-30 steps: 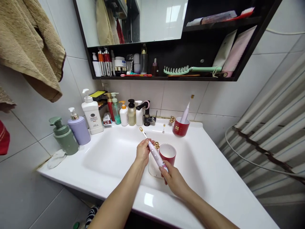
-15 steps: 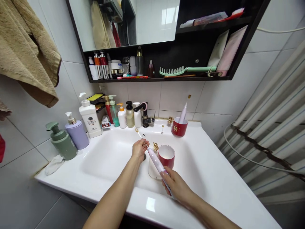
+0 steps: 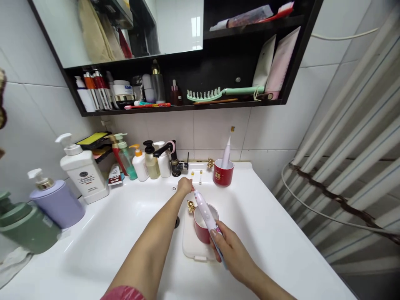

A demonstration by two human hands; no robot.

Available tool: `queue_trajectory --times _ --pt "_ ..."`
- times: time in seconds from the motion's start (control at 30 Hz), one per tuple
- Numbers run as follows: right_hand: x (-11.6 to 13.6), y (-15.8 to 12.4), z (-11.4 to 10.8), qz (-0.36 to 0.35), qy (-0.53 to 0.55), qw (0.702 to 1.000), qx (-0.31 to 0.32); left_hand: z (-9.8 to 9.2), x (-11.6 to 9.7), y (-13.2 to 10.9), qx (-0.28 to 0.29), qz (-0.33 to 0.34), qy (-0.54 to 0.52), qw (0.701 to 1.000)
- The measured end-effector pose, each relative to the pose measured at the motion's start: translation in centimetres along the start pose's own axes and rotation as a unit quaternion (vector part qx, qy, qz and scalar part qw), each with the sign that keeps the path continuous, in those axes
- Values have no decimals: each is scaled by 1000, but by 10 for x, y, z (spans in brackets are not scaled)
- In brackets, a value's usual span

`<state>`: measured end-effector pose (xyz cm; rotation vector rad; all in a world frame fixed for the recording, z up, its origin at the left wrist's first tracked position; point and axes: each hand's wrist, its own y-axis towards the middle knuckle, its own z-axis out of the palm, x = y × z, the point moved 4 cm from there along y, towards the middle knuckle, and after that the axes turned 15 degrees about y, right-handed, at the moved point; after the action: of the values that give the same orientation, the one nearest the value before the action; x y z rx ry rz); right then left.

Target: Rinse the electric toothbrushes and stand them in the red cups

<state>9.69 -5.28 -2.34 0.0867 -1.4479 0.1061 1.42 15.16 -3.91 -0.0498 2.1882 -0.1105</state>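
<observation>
My right hand [image 3: 233, 252] is closed round the lower end of a white and pink electric toothbrush handle [image 3: 204, 210], which slants up over a red cup [image 3: 201, 229]. The handle's tip carries no brush head. The cup stands on a white tray [image 3: 192, 250] in the sink [image 3: 103, 233]. My left hand [image 3: 185, 185] reaches to the back ledge, fingers pinched at the base of a small brush head [image 3: 193, 172]. A second brush head [image 3: 200, 176] stands just to its right.
Another red cup [image 3: 223, 176] holding an electric toothbrush [image 3: 226, 151] stands at the back. A black tap [image 3: 173, 158] and a row of bottles [image 3: 142, 162] line the wall; large pump bottles [image 3: 83, 171] stand left. A shelf [image 3: 187, 106] hangs above, a hose [image 3: 312, 208] runs right.
My left hand pulled the brush head off the handle and carried it back to the ledge. My right hand lowered the handle over the red cup. The view swung left.
</observation>
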Motion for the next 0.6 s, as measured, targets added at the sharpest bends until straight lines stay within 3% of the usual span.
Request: queue_trajectory --times 0.13,0.3,0.47,0.6 --pt "5 2 -3 -8 14 1000 -11 -4 -1 6 -28 -12 59 998" --pt "9 1 -7 -14 42 998 -41 -8 -19 -11 -91 30 76 992" --pt "8 3 -8 -12 49 997 -57 13 -40 -17 -66 37 15 997" --pt "8 3 -9 -11 51 997 -55 10 -41 -25 -33 3 -70 997"
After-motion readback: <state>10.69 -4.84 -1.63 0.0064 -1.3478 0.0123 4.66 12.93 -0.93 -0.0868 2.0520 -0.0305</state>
